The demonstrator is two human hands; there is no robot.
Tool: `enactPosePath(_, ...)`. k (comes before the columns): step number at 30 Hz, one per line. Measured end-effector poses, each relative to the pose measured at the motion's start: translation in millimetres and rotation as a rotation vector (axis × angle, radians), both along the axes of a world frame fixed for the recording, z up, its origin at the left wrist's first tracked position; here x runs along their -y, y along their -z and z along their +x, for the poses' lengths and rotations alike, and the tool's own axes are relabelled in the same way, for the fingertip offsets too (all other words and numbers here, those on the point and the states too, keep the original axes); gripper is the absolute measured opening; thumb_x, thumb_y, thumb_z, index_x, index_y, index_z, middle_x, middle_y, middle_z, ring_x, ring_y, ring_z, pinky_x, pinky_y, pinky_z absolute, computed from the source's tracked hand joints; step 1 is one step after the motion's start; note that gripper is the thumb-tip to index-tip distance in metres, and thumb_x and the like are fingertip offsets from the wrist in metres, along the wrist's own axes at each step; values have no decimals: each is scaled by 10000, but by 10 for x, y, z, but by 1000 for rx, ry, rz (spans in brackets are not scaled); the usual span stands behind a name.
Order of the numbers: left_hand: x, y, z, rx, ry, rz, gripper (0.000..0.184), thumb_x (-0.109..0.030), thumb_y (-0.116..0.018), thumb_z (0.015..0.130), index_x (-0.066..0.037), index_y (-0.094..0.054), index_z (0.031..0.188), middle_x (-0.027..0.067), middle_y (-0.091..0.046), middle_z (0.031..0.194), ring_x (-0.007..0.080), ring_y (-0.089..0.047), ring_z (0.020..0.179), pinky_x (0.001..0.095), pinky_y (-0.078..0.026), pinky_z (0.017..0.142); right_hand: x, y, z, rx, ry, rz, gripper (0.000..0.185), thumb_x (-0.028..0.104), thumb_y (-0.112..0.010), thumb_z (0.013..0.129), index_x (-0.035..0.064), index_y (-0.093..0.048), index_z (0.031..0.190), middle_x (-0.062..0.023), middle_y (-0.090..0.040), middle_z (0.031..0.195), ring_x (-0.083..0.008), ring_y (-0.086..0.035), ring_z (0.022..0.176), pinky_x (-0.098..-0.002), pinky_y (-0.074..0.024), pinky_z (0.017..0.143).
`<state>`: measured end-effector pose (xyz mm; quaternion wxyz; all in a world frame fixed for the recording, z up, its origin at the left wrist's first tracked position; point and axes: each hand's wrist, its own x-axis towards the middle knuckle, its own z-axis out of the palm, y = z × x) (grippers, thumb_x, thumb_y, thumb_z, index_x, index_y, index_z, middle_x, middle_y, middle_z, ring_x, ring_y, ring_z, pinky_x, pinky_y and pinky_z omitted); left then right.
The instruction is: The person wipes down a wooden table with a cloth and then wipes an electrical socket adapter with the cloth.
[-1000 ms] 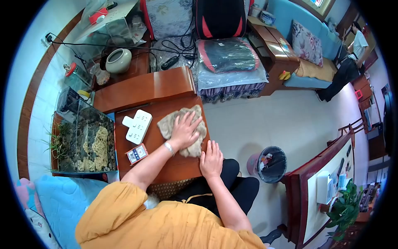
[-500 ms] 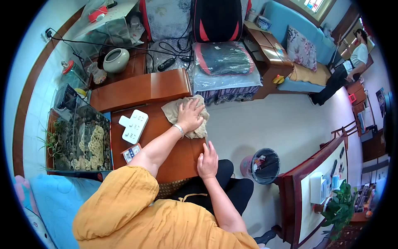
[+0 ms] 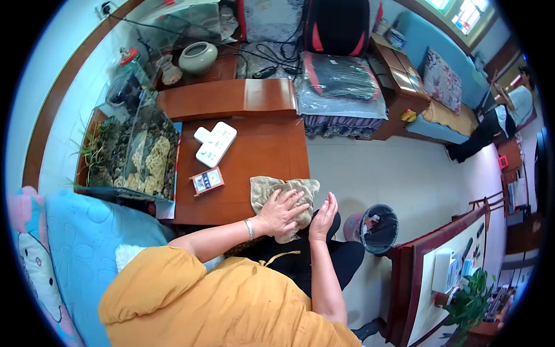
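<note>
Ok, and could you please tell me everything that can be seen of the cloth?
The cloth is beige-brown and looks like soft, thin towelling. It is rumpled, with folds and uneven edges, and no printed pattern shows. It lies at the near right corner of the reddish-brown wooden table, reaching past the edge. The left hand rests on it, fingers spread, hiding its middle. The right hand is close beside it; whether they touch is unclear.

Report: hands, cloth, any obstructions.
Left hand spread on cloth. Right hand empty, beside it. Cloth at corner of table. Power strip, small box apart from cloth.
</note>
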<state>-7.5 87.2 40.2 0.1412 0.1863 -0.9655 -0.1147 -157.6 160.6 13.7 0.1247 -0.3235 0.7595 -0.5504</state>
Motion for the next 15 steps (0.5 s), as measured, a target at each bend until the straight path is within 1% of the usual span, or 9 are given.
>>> enactPosePath(1, -33, 11, 80, 4, -18, 3, 605, -423, -584, 815, -231, -461, 1375, 121, -345, 1472, 306, -350, 1333, 583, -266, 1047, 2, -55, 15, -55, -16, 43, 388, 237, -358, 1010, 3, -470, 1299, -156, -457, 1327, -280, -456, 1235, -368, -365, 1037)
enactPosePath(3, -43, 34, 199, -33, -7, 16, 579, -403, -574, 828, -236, -465, 1372, 105, -346, 1475, 294, -350, 1333, 576, -267, 1049, 61, -60, 56, -78, -47, 64, 395, 253, -353, 1012, -3, -481, 1285, -161, -460, 1327, -296, -445, 1247, -380, -354, 1045)
enactPosePath(5, -2, 36, 296, -47, -24, 17, 560, -379, -557, 844, -248, -457, 1380, 86, -353, 1477, 293, -341, 1342, 580, -257, 1054, 109, -69, 99, -88, -104, 94, 397, 255, -368, 1000, 7, -477, 1290, -190, -432, 1352, -340, -416, 1263, -411, -340, 1051)
enactPosePath(7, 129, 1, 319, 42, -119, -13, 557, -365, -545, 852, -261, -446, 1389, 79, -359, 1477, 294, -332, 1351, 586, -245, 1063, 141, -66, 168, -99, -134, 112, 408, 254, -378, 994, 7, -455, 1309, -189, -422, 1360, -344, -410, 1267, -417, -343, 1048)
enactPosePath(8, 242, 32, 309, 32, -156, -7, 523, -392, -500, 871, -269, -459, 1378, 75, -361, 1479, 294, -345, 1354, 578, -227, 1082, 151, -63, 205, -149, -142, 116, 411, 252, -382, 992, 8, -447, 1316, -188, -418, 1362, -349, -411, 1265, -419, -347, 1045)
enactPosePath(10, 517, 42, 214, 43, -197, -49, 539, -391, -484, 885, -271, -414, 1405, 77, -369, 1473, 292, -324, 1364, 583, -219, 1083, 165, -81, 225, -275, -158, 138, 419, 236, -420, 975, 34, -429, 1342, -182, -411, 1372, -353, -419, 1258, -431, -368, 1018)
enactPosePath(11, 707, 80, 174, 47, -216, -78, 545, -390, -477, 890, -269, -396, 1415, 77, -373, 1469, 292, -315, 1368, 582, -215, 1085, 176, -109, 250, -275, -161, 138, 419, 236, -420, 975, 34, -429, 1342, -182, -411, 1372, -353, -419, 1258, -431, -368, 1018)
enactPosePath(13, 1105, 83, 54, 34, -385, -53, 551, -376, -470, 894, -257, -374, 1424, 74, -381, 1462, 288, -300, 1372, 575, -208, 1089, 174, -126, 279, -426, -181, 271, 432, 227, -454, 956, 63, -424, 1354, -174, -412, 1383, -338, -428, 1256, -440, -379, 996)
enactPosePath(15, 1475, 121, -34, 6, -502, -52, 533, -355, -472, 888, -239, -401, 1403, 80, -392, 1448, 289, -314, 1358, 570, -211, 1087, 199, -83, 316, -541, -197, 335, 475, 237, -514, 916, 93, -427, 1360, -164, -415, 1397, -312, -438, 1257, -437, -394, 969)
